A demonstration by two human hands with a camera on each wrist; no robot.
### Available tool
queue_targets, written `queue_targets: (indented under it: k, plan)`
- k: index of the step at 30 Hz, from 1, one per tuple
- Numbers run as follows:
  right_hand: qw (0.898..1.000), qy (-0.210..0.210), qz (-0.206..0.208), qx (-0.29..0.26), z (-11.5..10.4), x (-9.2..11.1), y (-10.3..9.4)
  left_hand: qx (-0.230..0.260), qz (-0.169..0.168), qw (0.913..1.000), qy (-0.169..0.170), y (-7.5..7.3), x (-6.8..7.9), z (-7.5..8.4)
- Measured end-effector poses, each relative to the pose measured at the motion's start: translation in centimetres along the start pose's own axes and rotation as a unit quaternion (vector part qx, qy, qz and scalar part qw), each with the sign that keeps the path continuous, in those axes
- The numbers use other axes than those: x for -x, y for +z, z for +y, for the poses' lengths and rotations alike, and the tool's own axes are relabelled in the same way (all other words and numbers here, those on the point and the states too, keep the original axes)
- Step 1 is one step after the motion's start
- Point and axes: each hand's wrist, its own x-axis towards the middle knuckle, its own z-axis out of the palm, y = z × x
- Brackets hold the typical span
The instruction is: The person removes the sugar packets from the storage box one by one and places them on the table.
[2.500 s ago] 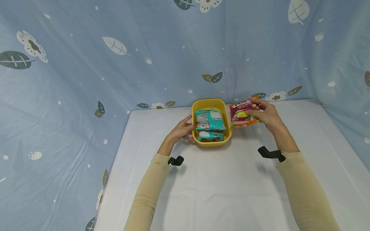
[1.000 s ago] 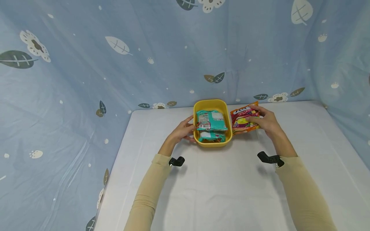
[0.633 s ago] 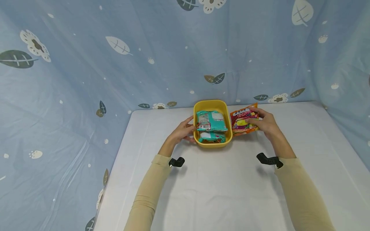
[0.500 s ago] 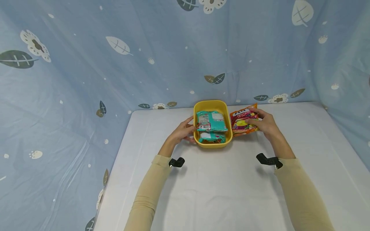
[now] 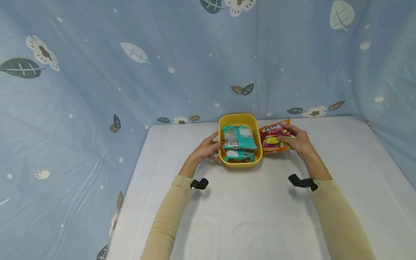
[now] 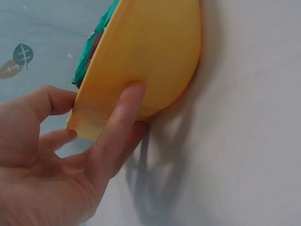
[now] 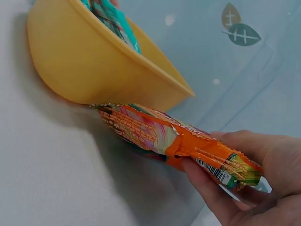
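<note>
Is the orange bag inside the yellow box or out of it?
Out. The right hand holds the orange bag beside the yellow box, outside its wall; teal packets lie inside.

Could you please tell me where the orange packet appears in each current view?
Head: the orange packet is right of centre, held by the right hand.
Left wrist: not in it.
Right wrist: the orange packet spans centre to lower right.
Shared landmark: the yellow container, in all three views.

Long beige sleeves (image 5: 167,220), angular black wrist cameras (image 5: 201,183)
</note>
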Motion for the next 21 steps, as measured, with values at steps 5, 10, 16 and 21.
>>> queue_targets:
  k: [5,10,16,21]
  plan:
    - [1.0,0.003,0.005,-0.004,0.4,-0.2,0.1,-0.005,-0.006,1.0,0.0,-0.1,0.0,-0.1]
    - [1.0,0.006,0.01,0.0,0.7,-0.4,0.2,-0.006,-0.005,1.0,-0.001,0.0,-0.1,-0.2]
    - [1.0,0.008,0.014,-0.002,1.3,-0.7,0.2,-0.003,-0.003,1.0,0.0,0.0,-0.1,-0.2]
    - [1.0,0.008,0.017,0.0,1.7,-0.8,0.3,-0.001,-0.003,1.0,0.005,0.0,-0.1,-0.3]
